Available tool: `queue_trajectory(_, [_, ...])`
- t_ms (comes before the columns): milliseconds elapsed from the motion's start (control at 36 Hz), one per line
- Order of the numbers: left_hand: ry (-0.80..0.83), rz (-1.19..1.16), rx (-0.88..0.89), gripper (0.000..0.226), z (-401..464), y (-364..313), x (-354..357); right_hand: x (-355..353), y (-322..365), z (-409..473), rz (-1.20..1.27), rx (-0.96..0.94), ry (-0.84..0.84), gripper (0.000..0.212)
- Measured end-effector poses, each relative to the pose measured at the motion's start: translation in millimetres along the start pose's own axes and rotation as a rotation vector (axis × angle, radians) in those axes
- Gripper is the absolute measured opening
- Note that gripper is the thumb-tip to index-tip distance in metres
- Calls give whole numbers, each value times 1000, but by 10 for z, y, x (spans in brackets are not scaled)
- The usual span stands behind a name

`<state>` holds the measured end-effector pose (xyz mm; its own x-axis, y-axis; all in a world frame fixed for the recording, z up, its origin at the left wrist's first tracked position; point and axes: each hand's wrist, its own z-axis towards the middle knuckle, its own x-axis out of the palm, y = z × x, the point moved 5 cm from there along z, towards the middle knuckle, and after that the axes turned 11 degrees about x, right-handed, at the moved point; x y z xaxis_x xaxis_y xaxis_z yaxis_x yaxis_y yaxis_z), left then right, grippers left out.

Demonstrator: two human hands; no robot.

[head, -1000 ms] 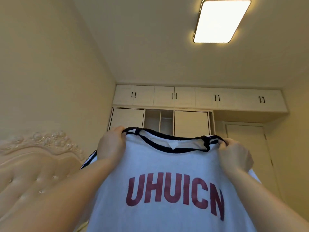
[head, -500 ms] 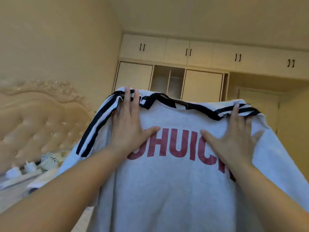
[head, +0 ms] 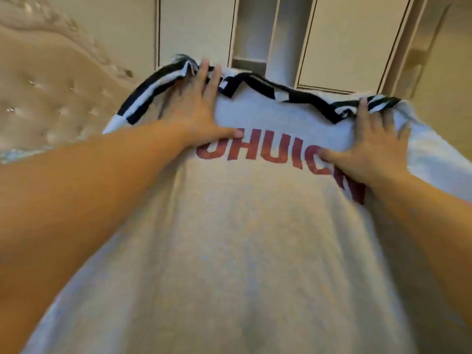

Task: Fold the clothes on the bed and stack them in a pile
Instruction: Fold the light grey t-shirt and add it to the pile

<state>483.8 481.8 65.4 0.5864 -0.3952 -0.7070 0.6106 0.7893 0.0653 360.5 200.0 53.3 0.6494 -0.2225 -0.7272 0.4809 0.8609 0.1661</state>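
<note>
Since the earlier frame, both hands and the shirt's collar end have been carried lower against the wardrobe. The left hand (head: 196,111) is laid flat with fingers straight on the shirt (head: 229,238) beside the striped collar (head: 281,92); the right hand (head: 375,146) is spread likewise on the far right shoulder, nothing being gripped. The shirt's long axis runs from the hands back toward the viewer, both hands equally near its far end. A headboard (head: 51,93) is seen at left, a wardrobe (head: 344,42) beyond.
</note>
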Motion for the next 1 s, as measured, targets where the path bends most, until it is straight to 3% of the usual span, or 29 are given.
queue_trajectory(83, [305, -137, -270, 123, 52, 216, 1234, 1241, 52, 150, -149, 61, 206, 102])
queue_trajectory(139, [432, -239, -397, 114, -106, 109, 2066, 2028, 139, 37, -86, 168, 389, 86])
queue_trajectory(222, [743, -227, -268, 92, -558, -204, 3188, 3124, 287, -472, -52, 207, 773, 76])
queue_trajectory(250, [816, -200, -230, 87, -755, -236, 3475, 3429, 267, -665, -86, 197, 833, 76])
queue_trajectory(278, [842, -178, -214, 83, -925, -220, 3711, 3669, 205, -800, -113, 195, 842, 76])
queue_trajectory(361, [719, -155, -202, 77, -1136, -67, 4015, 4036, 40, -885, -117, 185, 767, 76])
queue_trajectory(611, [758, -195, -123, 74, -1530, -257, 3785, 3712, -98, -1311, -75, 93, 814, 65])
queue_trajectory(750, [712, -262, -111, 70, -2029, -467, 3233, 3064, -218, -1830, -39, 16, 713, 55])
queue_trajectory(1000, [798, -267, -39, 71, -3007, -870, 2257, 2160, -628, -2811, -57, -42, 853, 57])
